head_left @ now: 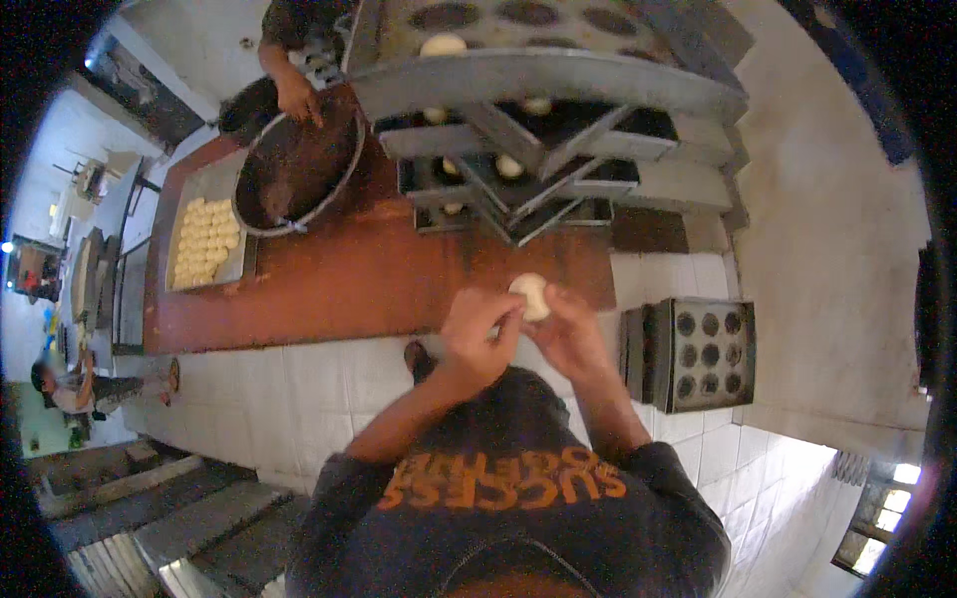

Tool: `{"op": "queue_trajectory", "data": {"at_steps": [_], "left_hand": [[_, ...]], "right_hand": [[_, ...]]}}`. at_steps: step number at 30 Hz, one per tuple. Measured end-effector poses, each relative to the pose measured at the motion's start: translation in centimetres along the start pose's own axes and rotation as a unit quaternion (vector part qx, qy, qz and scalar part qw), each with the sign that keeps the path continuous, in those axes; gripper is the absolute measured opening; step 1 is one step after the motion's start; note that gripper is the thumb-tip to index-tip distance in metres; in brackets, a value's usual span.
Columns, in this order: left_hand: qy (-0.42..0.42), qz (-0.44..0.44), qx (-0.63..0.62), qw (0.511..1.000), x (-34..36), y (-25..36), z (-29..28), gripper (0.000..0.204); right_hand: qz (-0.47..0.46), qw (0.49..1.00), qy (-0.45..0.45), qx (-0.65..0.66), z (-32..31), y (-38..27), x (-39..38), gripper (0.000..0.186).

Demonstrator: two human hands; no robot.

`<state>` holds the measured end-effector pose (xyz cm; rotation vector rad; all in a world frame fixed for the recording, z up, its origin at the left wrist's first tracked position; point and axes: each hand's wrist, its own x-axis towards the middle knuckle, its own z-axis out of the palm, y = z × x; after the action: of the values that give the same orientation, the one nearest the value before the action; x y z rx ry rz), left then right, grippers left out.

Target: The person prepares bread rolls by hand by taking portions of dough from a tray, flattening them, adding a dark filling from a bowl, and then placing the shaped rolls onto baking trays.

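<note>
A pale, smooth dough ball point(531, 297) is held up in front of my body, over the near edge of the red-brown table. My right hand point(573, 334) cradles it from the right, with its fingers closed around it. From the left my left hand point(483, 329) pinches at the dough ball's side, its fingers curled and pressed together. Beyond my hands stand stacked metal baking trays point(558, 85) with round moulds. Single dough balls, such as the dough ball point(444, 45) in the top tray, sit in some of the moulds.
On the red-brown table point(329, 289) lie a tray of dough pieces point(207, 239) and a large bowl of dark brown filling point(289, 174). A co-worker's hand point(299, 100) reaches over the bowl. More mould trays point(710, 354) stand low at right; another person point(85, 389) stands far left.
</note>
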<state>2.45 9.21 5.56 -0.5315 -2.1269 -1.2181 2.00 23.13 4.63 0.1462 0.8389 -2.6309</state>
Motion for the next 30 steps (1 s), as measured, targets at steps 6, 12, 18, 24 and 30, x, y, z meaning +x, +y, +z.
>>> {"op": "queue_trajectory", "data": {"at_steps": [6,12,18,24,30], "left_hand": [[0.054,-0.215,-0.114,0.968,-1.7,-3.0,1.3,0.042],[0.096,-0.427,-0.359,0.825,-5.6,-7.7,1.8,0.048],[0.047,-0.568,-0.332,0.752,-6.7,-9.9,-5.0,0.033],[0.094,-0.582,-0.265,0.763,-10.6,-13.1,-10.3,0.031],[0.197,-0.603,-0.234,0.737,-12.4,-17.2,-16.3,0.027]], "right_hand": [[0.067,0.994,0.039,-0.076,-2.6,1.5,3.3,0.027],[-0.012,0.770,-0.236,-0.593,7.1,-9.6,4.3,0.040],[-0.373,0.615,-0.029,-0.694,16.7,-23.6,10.6,0.041],[-0.305,0.360,-0.108,-0.875,14.4,-24.3,18.1,0.030],[-0.219,0.394,-0.038,-0.892,16.6,-22.5,17.4,0.020]]}}
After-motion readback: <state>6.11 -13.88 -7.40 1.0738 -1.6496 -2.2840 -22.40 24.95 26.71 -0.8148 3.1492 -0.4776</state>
